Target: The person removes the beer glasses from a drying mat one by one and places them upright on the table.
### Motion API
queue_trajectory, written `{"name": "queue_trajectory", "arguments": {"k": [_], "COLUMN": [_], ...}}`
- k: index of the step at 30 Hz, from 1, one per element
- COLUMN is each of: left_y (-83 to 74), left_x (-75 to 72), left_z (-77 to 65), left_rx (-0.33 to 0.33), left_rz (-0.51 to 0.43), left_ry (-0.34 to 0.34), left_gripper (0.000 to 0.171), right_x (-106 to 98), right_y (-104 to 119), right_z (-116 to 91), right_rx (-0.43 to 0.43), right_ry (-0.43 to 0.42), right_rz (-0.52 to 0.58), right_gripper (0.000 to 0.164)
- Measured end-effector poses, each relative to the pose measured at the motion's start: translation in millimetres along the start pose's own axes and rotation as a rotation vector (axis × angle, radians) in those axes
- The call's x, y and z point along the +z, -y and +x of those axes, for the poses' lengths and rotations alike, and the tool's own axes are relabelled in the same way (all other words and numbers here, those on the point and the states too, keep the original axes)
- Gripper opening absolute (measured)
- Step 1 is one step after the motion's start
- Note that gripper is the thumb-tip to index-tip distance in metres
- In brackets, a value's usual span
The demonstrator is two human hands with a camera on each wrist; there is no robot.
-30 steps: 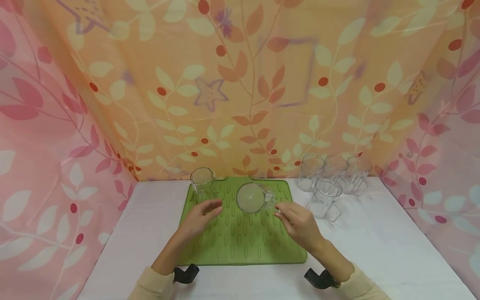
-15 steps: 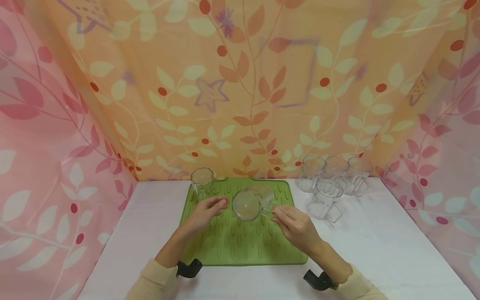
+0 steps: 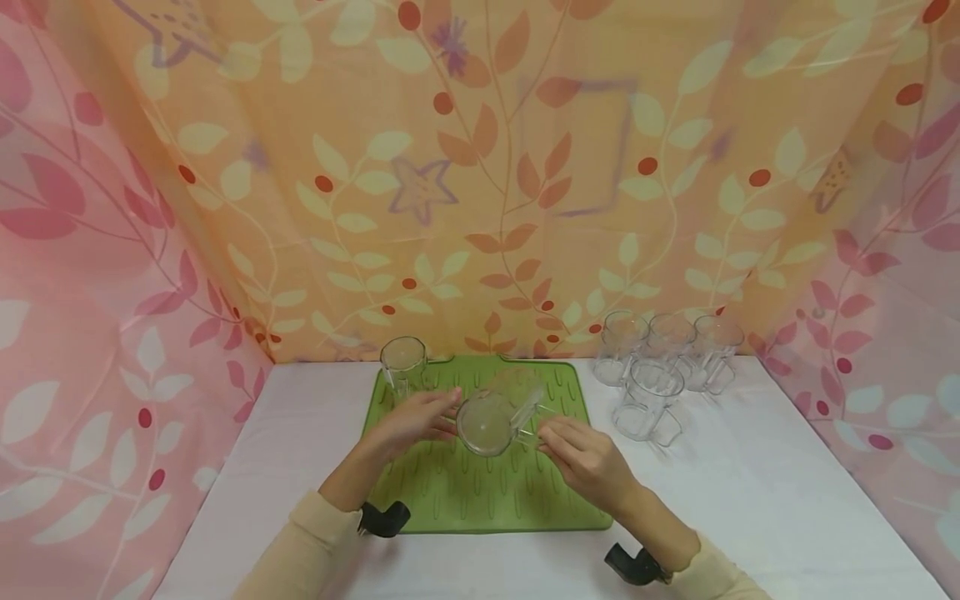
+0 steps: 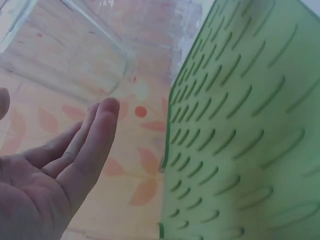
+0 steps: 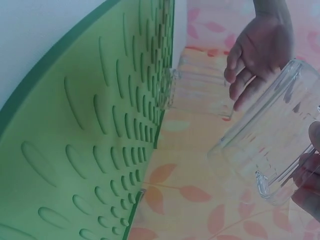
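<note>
A clear glass mug (image 3: 487, 425) hangs tilted above the green ridged mat (image 3: 495, 500). My right hand (image 3: 588, 462) grips it by the handle; in the right wrist view only some fingertips (image 5: 306, 197) show at the handle. On the mug's other side, my left hand (image 3: 416, 421) reaches toward it with fingers extended and nothing held. Its fingers (image 4: 85, 150) lie close to the glass in the left wrist view; whether they touch it I cannot tell. Behind the left hand, a second glass mug (image 3: 403, 354) stands at the mat's back left corner, its lower part partly hidden.
Several more glass mugs (image 3: 648, 383) stand grouped on the white tabletop (image 3: 712, 483), right of the mat. A floral cloth (image 3: 480, 208) rises behind the table, with pink cloth on both sides.
The held mug has come nearer and a little left, and its tilt has changed so more of its side shows. My left hand has moved right, up to the mug.
</note>
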State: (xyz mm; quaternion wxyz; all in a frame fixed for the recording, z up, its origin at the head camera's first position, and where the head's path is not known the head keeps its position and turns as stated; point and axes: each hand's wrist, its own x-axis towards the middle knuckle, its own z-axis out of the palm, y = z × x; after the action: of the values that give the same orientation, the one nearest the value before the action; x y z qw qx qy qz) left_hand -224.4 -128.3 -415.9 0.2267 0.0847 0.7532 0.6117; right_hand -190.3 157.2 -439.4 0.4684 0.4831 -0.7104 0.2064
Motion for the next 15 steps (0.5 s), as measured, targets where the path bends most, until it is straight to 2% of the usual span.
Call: {"name": "queue_trajectory", "arguments": {"k": [4, 15], "left_y": [-1.8, 2.7], "left_x": [3.6, 13.9], "left_z": [1.3, 5.8], "left_rx": [-0.035, -0.088], "left_rz": [-0.075, -0.197], "left_ry": [0.069, 0.165], "left_gripper": [0.071, 0.076], "right_x": [0, 4], "right_y": [1, 0], "right_z": [0, -5], "right_rx": [-0.018, -0.075], "right_ry": [0.011, 0.005], "right_rz": [-0.014, -0.016], "right_gripper": [0.029, 0.023]}}
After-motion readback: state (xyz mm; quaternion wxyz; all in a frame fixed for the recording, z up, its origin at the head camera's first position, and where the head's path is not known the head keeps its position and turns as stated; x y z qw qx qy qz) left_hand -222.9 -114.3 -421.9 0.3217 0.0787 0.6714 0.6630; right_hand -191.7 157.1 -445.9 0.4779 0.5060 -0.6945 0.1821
